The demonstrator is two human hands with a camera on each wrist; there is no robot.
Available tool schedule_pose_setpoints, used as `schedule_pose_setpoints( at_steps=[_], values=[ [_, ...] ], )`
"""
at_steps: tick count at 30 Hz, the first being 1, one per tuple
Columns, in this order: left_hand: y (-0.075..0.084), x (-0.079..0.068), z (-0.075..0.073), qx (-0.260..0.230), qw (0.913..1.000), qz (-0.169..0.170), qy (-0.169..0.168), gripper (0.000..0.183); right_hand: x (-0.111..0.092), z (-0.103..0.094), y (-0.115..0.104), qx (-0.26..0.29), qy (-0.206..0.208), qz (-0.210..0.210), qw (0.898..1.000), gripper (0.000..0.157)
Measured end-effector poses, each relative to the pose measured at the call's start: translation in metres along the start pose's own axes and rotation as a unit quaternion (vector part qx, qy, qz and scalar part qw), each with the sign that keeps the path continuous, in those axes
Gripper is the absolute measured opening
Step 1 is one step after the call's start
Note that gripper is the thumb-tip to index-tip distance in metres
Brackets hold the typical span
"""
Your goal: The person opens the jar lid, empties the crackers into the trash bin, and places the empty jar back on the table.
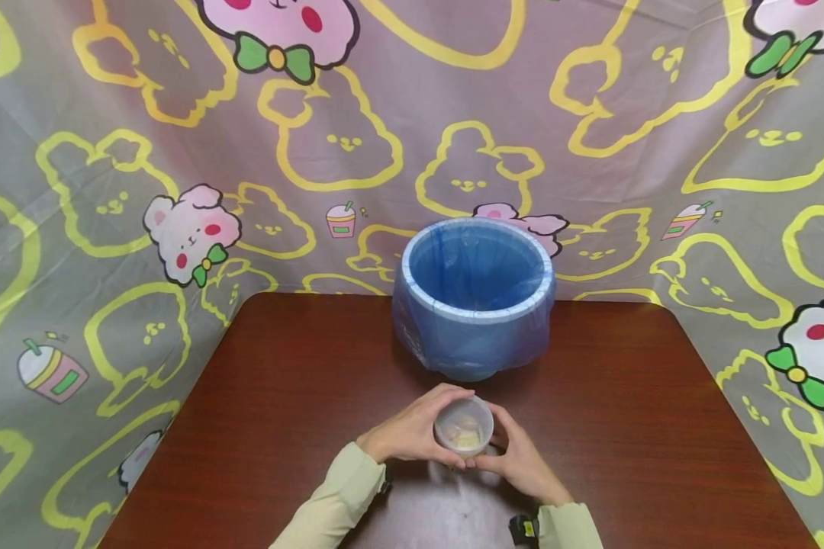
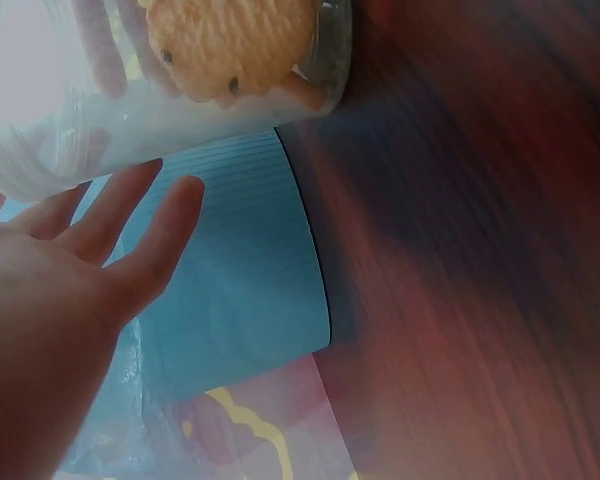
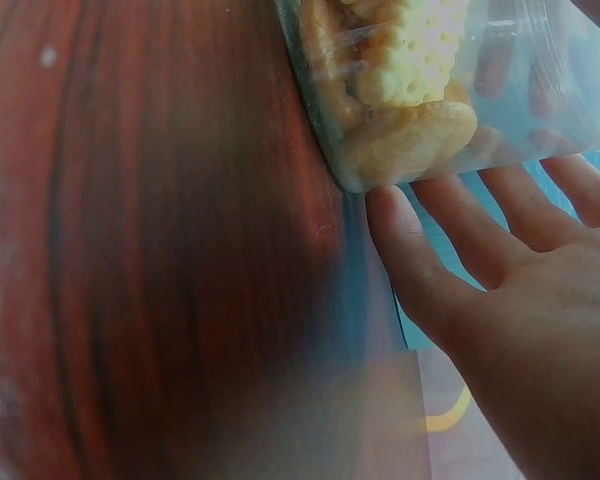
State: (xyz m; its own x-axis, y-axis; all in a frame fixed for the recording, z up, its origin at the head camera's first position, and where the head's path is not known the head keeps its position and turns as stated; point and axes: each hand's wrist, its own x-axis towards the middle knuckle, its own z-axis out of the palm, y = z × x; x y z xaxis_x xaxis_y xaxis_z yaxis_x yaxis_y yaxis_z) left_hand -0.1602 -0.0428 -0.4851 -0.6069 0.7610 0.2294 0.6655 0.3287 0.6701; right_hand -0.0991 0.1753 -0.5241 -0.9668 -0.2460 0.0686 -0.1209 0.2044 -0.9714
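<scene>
Already the clear jar (image 1: 464, 425) is held, near and central, my left grip (image 1: 415, 428) and right grip (image 1: 524, 461) curved snugly round it; biscuits (image 3: 417, 55) remain inside. Beyond, on the counter (image 1: 302, 374), stands the lined blue bin (image 1: 477, 314).

cartoon-print cloth walls (image 1: 412, 99) around reddish-brown table (image 1: 295, 374), pale glare (image 1: 446, 509) on near part

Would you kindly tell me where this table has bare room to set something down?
Free: the table's left side, between its left edge and the left hand, and its right side, between the right hand and the right edge. Crowded: the middle, where both hands hold the clear jar in front of the blue bin.
</scene>
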Motion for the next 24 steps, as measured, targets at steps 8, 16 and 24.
schedule_pose_setpoints(
  at_steps=[8,16,24],
  values=[
    [0.001,-0.003,-0.002,0.004,1.0,0.004,0.003,0.096,0.0,0.0,-0.002,0.012,-0.01,0.008,1.0,0.086],
    [0.001,-0.007,-0.006,0.017,0.9998,0.008,0.006,0.094,-0.001,0.001,-0.002,0.007,-0.004,0.012,1.0,0.087],
    [0.001,-0.011,-0.01,0.019,0.9998,-0.003,0.007,0.092,0.0,0.001,-0.001,0.009,-0.002,-0.001,1.0,0.087]
  ],
)
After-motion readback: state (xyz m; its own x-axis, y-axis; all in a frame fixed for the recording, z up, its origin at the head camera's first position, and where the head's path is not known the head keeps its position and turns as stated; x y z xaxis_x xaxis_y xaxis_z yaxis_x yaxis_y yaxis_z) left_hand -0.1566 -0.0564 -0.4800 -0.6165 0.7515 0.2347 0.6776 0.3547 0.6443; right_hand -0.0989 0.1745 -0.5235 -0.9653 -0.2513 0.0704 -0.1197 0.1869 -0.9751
